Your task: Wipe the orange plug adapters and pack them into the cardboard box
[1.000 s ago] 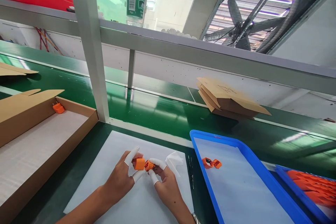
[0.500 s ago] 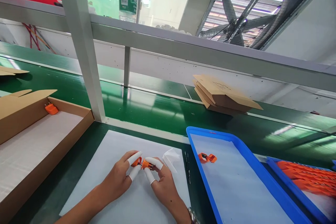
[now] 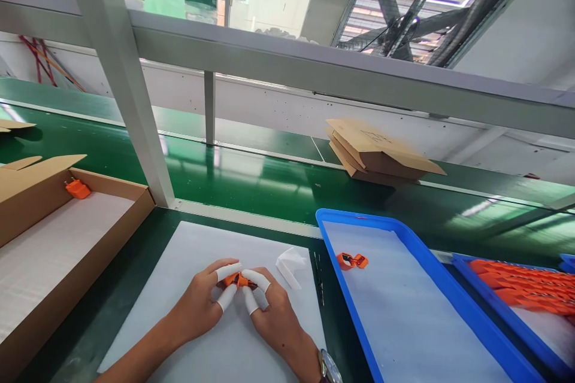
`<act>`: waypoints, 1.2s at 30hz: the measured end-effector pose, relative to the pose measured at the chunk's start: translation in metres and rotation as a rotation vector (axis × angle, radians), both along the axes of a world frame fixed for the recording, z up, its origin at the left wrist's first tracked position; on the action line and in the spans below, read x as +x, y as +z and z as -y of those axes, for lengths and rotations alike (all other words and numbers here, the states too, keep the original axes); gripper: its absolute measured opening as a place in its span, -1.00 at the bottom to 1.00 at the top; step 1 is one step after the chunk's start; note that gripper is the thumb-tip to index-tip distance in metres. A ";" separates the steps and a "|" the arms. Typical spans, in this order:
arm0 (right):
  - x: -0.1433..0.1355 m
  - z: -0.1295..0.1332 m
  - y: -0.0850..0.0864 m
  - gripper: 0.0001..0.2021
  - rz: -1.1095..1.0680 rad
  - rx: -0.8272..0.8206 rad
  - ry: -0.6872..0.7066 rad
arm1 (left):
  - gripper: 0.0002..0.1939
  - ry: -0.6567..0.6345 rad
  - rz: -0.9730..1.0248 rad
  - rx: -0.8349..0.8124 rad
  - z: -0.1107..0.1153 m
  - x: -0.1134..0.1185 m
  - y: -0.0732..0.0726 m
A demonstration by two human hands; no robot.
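Note:
Over a white sheet (image 3: 188, 251), my left hand (image 3: 204, 299) and my right hand (image 3: 274, 308) meet fingertip to fingertip around small orange parts (image 3: 239, 279). White covers wrap the thumb and index finger of each. The left fingers pinch the left orange piece, and the right ones pinch the right piece with its dark end. The two pieces sit close together; the fingers partly hide where they meet. A crumpled white tissue (image 3: 291, 266) lies just beyond my right hand.
At right, a blue tray (image 3: 395, 224) holds an orange part (image 3: 353, 261); another blue tray (image 3: 494, 314) holds many orange pieces. A cardboard box (image 3: 130, 215) with an orange plug-like part (image 3: 78, 188) stands left. Tweezers (image 3: 318, 278) lie between sheet and tray. A metal post (image 3: 121, 84) rises behind.
The two orange pieces have come closer together between my fingers, and my hands have drawn slightly inward. The whole view has shifted a little.

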State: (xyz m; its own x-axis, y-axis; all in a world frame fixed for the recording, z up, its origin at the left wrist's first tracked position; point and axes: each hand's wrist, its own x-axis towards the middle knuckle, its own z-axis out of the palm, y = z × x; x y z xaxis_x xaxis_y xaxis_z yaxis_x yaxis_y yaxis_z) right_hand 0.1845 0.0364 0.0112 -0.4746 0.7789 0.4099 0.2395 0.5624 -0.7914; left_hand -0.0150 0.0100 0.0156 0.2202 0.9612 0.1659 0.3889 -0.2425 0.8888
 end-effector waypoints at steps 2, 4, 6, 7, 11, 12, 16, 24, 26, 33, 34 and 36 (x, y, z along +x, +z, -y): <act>0.001 -0.001 0.000 -0.56 0.005 -0.013 -0.018 | -0.54 -0.034 0.041 -0.077 0.000 -0.001 0.004; 0.002 0.000 0.000 -0.56 0.004 -0.026 -0.025 | -0.54 -0.035 0.082 -0.116 -0.001 0.000 0.006; 0.000 0.002 0.002 -0.57 -0.004 -0.027 -0.022 | -0.57 -0.006 0.109 -0.131 -0.002 0.001 0.007; -0.001 0.003 0.004 -0.58 -0.009 -0.021 -0.017 | -0.58 0.014 0.115 -0.136 -0.002 0.002 0.006; -0.005 0.006 0.007 -0.57 -0.027 0.008 0.000 | -0.62 0.048 0.149 -0.167 -0.003 0.002 0.005; -0.005 0.006 0.007 -0.57 -0.025 0.006 -0.003 | -0.62 0.036 0.165 -0.179 -0.003 0.001 0.006; -0.003 0.003 0.007 -0.58 -0.014 0.003 -0.032 | -0.60 -0.020 0.211 -0.219 -0.002 -0.001 0.008; -0.006 0.008 0.005 -0.59 -0.033 0.021 -0.019 | -0.67 0.090 0.196 -0.228 -0.002 0.004 0.000; -0.006 0.008 0.005 -0.59 -0.034 0.018 -0.021 | -0.66 0.056 0.196 -0.220 -0.002 0.002 0.001; 0.000 0.003 0.004 -0.61 0.009 -0.048 -0.062 | -0.53 -0.082 0.132 -0.199 -0.005 -0.011 0.005; 0.001 0.002 0.003 -0.62 0.016 -0.056 -0.066 | -0.55 -0.051 0.062 -0.179 -0.005 -0.011 0.004; 0.003 0.001 0.001 -0.63 0.025 -0.070 -0.060 | -0.61 0.008 -0.080 -0.112 -0.006 -0.011 0.002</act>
State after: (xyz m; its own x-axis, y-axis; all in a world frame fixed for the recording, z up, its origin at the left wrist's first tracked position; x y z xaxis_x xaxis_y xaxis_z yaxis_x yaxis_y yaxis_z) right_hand 0.1875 0.0353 0.0124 -0.4359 0.8323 0.3424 0.2912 0.4904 -0.8214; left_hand -0.0255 0.0157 0.0175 0.2211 0.9744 0.0396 0.4614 -0.1403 0.8760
